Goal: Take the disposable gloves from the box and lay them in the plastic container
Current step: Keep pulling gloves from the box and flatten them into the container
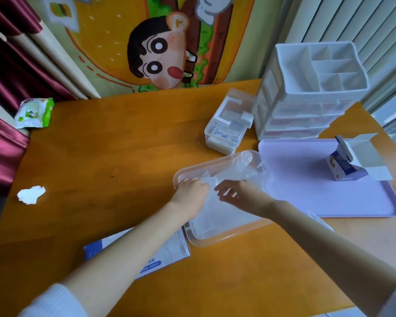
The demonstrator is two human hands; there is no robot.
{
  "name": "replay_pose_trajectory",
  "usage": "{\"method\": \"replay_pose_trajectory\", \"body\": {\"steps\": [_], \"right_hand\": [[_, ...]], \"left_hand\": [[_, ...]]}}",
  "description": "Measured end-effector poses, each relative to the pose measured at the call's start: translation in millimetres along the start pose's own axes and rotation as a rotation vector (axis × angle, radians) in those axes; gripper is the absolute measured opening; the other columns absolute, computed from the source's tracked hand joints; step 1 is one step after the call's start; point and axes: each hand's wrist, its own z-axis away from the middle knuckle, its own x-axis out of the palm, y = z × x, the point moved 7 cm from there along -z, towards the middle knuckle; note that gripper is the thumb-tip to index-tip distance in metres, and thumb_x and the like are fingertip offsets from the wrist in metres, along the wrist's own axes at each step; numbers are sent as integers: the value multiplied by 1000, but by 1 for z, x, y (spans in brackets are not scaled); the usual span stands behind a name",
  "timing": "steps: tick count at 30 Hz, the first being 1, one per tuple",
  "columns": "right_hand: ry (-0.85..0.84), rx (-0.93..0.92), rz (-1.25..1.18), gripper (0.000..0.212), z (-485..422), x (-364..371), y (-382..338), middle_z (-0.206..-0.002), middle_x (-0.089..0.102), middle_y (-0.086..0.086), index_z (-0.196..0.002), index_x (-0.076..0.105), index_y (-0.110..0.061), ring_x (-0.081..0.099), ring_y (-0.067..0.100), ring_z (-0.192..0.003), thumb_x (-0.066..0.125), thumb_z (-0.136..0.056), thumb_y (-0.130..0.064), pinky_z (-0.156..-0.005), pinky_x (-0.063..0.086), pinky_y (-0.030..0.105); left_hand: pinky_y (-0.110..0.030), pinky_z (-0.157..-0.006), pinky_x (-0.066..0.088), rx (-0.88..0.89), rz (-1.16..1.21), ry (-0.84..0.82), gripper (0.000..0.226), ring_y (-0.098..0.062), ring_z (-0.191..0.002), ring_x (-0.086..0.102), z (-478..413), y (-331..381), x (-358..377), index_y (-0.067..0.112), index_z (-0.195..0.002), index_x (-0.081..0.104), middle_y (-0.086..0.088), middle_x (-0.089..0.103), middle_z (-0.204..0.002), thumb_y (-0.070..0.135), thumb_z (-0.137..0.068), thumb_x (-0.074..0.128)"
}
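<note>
A clear plastic container point(217, 242) with a pinkish rim lies on the orange table in front of me. Thin translucent disposable gloves point(224, 213) lie inside it, and one bunches up at the far end point(244, 162). My left hand point(190, 191) rests flat on the gloves at the container's left side. Over the gloves at the middle, my right hand point(238, 193) has spread fingers that touch the plastic. The white and blue glove box point(169, 250) lies flat near the front, partly hidden under my left forearm.
A lilac tray point(306, 195) to the right holds a small opened carton point(348, 165). Behind stand a white drawer organiser point(306, 99) and a clear lidded box point(229, 124). A wipes pack point(33, 113) and a crumpled tissue point(30, 195) lie at the left.
</note>
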Motion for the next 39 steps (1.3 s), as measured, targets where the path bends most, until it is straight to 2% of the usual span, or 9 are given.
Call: {"method": "replay_pose_trajectory", "body": {"steps": [3, 6, 10, 14, 22, 26, 29, 33, 39], "right_hand": [[109, -53, 287, 30, -7, -9, 4, -128, 54, -1, -125, 55, -17, 52, 16, -116, 53, -95, -14, -95, 44, 28], [-45, 2, 478, 45, -21, 9, 24, -140, 39, 0, -137, 44, -19, 42, 21, -127, 56, -94, -17, -97, 42, 35], [-158, 58, 585, 63, -26, 27, 44, -144, 34, 3, -144, 31, -20, 46, 25, -125, 63, -89, -21, -93, 45, 37], [-138, 115, 750, 78, -25, 18, 62, -144, 35, 5, -148, 20, -22, 46, 26, -125, 66, -86, -32, -96, 42, 35], [-201, 149, 838, 84, -28, 21, 65, -148, 27, 10, -149, 13, -17, 47, 27, -124, 67, -85, -20, -97, 41, 34], [-228, 153, 858, 85, -26, 22, 65, -150, 25, 10, -150, 12, -18, 42, 28, -128, 66, -86, -26, -99, 39, 35], [-243, 173, 812, 69, -21, 20, 60, -152, 26, 7, -149, 17, -16, 37, 29, -133, 56, -93, -21, -103, 36, 34], [-212, 190, 685, 38, -11, 5, 39, -136, 47, 8, -136, 43, -10, 50, 26, -122, 42, -97, -10, -97, 41, 34], [112, -27, 504, 36, 5, -2, -40, -131, 55, 1, -133, 50, -16, 51, 22, -120, 47, -97, -13, -91, 45, 35]], "left_hand": [[-36, -98, 38, -43, 32, 21, 47, -31, -127, 41, -13, 7, 10, 7, -132, 40, -15, 36, -138, -6, -88, 48], [-41, -106, 34, -66, -73, -107, 64, -38, -139, 21, -25, 14, 33, 7, -144, 26, -21, 12, -152, 0, -87, 55], [-46, -101, 38, -105, -126, -264, 69, -40, -131, 29, -32, 16, 62, 9, -143, 25, -20, 22, -146, 9, -86, 62], [-48, -99, 41, -136, -126, -345, 77, -43, -133, 25, -34, 15, 74, 9, -146, 18, -19, 13, -151, 8, -84, 64], [-44, -97, 44, -148, -165, -429, 89, -44, -139, 15, -38, 14, 90, 21, -152, -7, -14, -8, -158, 9, -90, 57], [-41, -95, 45, -149, -161, -460, 89, -45, -140, 13, -37, 14, 93, 19, -153, -6, -14, -9, -158, 7, -90, 57], [-41, -98, 41, -123, -158, -469, 80, -42, -138, 23, -32, 14, 82, 13, -152, 6, -17, 5, -156, 9, -90, 57], [-38, -94, 39, -26, -162, -337, 42, -32, -123, 47, -19, 15, 49, 8, -135, 39, -13, 44, -136, 11, -94, 48], [-34, -100, 27, 2, 96, 208, 32, -24, -124, 42, 22, -10, -7, 15, -126, 45, -4, 47, -129, 9, -95, 45]]}}
